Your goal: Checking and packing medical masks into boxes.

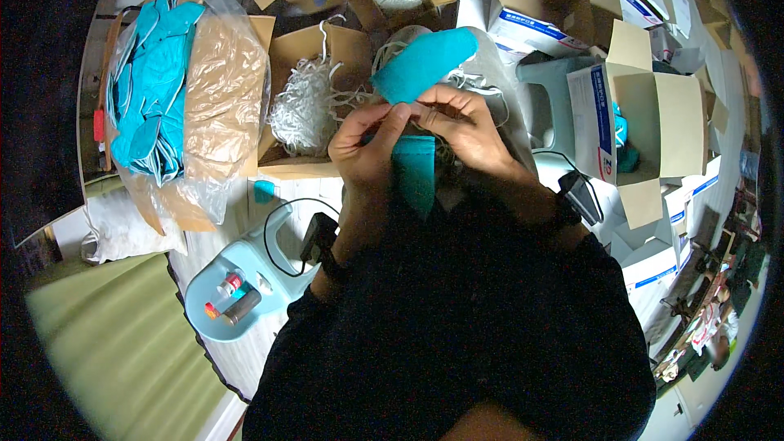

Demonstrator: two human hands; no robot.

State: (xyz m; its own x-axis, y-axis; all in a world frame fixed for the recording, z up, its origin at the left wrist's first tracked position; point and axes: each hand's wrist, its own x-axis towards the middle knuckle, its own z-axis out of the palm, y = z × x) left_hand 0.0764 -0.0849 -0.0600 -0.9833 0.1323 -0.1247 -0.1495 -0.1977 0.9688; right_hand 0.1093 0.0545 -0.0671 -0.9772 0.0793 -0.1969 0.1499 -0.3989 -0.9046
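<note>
A flat teal fabric piece (429, 64) with one rounded end slants upward in front of me. Its lower end meets the fingertips of both hands. My left hand (363, 135) is closed there in a pinch, thumb against fingers. Close beside it, my right hand (467, 124) is also closed, thumb and fingertips pressed at the same end. Just what lies between the fingertips is hidden. Below the hands, another teal fabric piece (414, 170) hangs or lies against my dark clothing. White elastic strips (478, 86) show behind the right hand.
A cardboard box (282, 170) of tangled white strips (304, 110) stands ahead left. Farther left, a plastic-lined bag holds stacked teal pieces (157, 73). An open carton (590, 118) with teal pieces stands at right. A light-blue stool (204, 290) holding bottles is lower left.
</note>
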